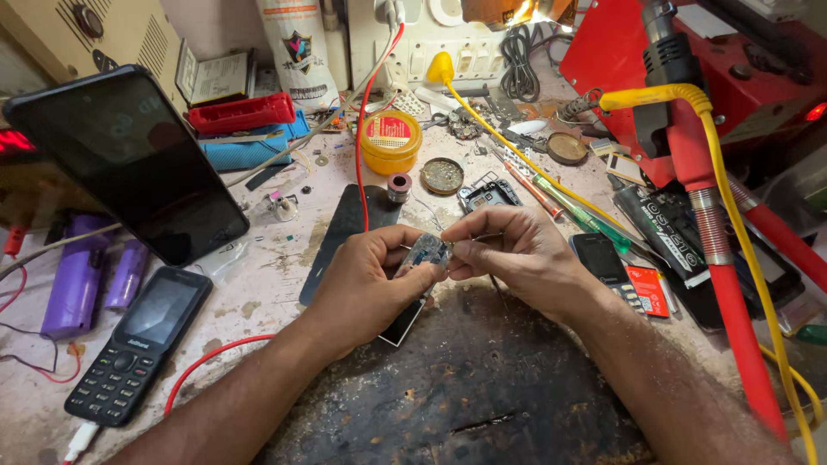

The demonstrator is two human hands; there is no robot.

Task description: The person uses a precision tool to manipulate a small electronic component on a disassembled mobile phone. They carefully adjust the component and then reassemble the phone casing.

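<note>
Both hands pinch one small circuit board (425, 252) — left hand (372, 280) beneath (right hand (517, 250) above).

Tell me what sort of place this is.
Most likely a phone repair bench: both hands hold a small circuit board, a keypad phone and a smartphone lie on the worktable, and a yellow flux tin stands behind.

lighting: bright, warm, from a glowing orange lamp (517, 10) at the far edge, blown out to glare. shadows: soft, falling near, beneath the hands onto the dark scorched work mat (482, 379). reflections: dull sheen on the propped black glass smartphone screen (129, 159), left. focus: centre sharp. distortion: wide-angle stretch at the edges; near forearms slightly soft.
</note>
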